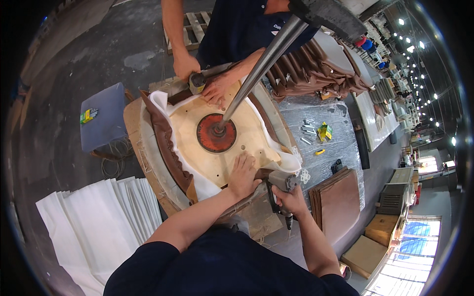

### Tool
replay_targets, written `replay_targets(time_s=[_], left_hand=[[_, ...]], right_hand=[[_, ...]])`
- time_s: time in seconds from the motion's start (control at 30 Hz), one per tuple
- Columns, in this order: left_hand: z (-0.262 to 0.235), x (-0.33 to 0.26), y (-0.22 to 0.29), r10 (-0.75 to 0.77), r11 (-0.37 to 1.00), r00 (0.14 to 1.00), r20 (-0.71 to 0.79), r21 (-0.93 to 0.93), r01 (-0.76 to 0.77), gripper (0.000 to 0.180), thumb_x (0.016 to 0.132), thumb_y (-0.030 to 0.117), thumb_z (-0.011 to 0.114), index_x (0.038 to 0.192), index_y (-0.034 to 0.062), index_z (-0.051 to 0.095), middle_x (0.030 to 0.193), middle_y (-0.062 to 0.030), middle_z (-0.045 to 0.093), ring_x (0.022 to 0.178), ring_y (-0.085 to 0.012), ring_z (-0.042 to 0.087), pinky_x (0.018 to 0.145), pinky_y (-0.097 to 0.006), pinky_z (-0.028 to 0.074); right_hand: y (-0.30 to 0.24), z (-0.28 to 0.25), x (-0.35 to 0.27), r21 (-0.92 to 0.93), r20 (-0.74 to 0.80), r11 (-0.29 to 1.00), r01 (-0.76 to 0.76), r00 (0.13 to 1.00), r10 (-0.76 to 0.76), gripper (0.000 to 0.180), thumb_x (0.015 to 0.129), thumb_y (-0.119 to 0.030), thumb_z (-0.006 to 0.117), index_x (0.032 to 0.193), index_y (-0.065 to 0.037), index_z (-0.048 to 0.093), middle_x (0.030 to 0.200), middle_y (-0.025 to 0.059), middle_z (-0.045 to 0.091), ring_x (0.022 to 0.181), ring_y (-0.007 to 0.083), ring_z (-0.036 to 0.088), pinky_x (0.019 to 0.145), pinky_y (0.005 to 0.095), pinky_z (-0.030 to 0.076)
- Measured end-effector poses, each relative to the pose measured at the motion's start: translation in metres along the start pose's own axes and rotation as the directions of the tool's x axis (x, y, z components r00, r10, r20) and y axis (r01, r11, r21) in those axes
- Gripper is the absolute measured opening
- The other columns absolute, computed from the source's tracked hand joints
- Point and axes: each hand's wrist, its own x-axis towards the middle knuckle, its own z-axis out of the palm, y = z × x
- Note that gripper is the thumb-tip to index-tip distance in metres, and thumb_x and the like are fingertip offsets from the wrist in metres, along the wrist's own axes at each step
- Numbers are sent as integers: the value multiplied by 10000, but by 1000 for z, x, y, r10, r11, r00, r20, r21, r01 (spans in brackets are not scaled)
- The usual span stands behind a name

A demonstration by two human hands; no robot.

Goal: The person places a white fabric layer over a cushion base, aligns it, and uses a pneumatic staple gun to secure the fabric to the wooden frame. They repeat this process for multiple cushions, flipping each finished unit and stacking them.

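A pale wooden seat base (207,143) lies face down on a workbench, with white foam and brown leather (168,143) wrapped over its edges. A red round plate (216,133) at its centre is pressed by a slanted metal pole (261,64). My left hand (243,175) lies flat on the near edge of the wood, holding the cover down. My right hand (292,200) grips a grey staple gun (280,183) aimed at that edge. Across the bench, another person's hands (215,89) press the far edge, one holding a tool (196,82).
A stack of white foam sheets (98,217) lies at the lower left. A grey stool (102,121) stands left of the bench. Brown panels (338,195), loose metal parts (308,130) and pleated brown upholstery (316,69) lie to the right. Cardboard boxes (368,251) sit on the floor.
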Motion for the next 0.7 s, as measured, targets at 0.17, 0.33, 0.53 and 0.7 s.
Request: replay_targets(time_s=[0.17, 0.33, 0.53, 0.7], left_hand=[[5, 6, -4, -38, 999, 999, -16, 11, 38, 417, 860, 226, 862, 1188, -17, 776, 1507, -153, 568, 1614, -435, 345, 1352, -599, 250], [1, 9, -2, -118, 993, 991, 61, -17, 119, 280, 883, 188, 820, 1090, -1, 824, 1491, -139, 580, 1613, -418, 361, 1360, -584, 243], [3, 10, -2, -139, 990, 988, 68, 5, 139, 314, 904, 170, 777, 1146, -27, 813, 1486, -130, 579, 1623, -393, 354, 1365, -570, 242], [0, 9, -4, -143, 990, 986, 83, 17, 142, 382, 909, 195, 774, 1226, -17, 793, 1547, -122, 553, 1652, -386, 316, 1374, -580, 219]], right_hand=[[-9, -8, 23, -126, 87, 988, -92, 991, 103, 303, 1001, -263, 864, 1079, 7, 750, 730, 6, 677, 558, 101, 625, 490, 293, 486], [-27, -3, 41, -193, 98, 976, -105, 987, 125, 331, 986, -286, 880, 1080, 3, 749, 726, 9, 681, 549, 107, 624, 482, 299, 483], [-36, 4, 51, -279, 96, 945, -170, 974, 203, 347, 973, -297, 886, 1109, -4, 758, 776, 41, 727, 549, 122, 640, 486, 315, 496], [-35, 11, 59, -375, 59, 918, -129, 985, 162, 293, 980, -254, 878, 1061, -8, 740, 717, 34, 687, 506, 139, 608, 456, 338, 453]])
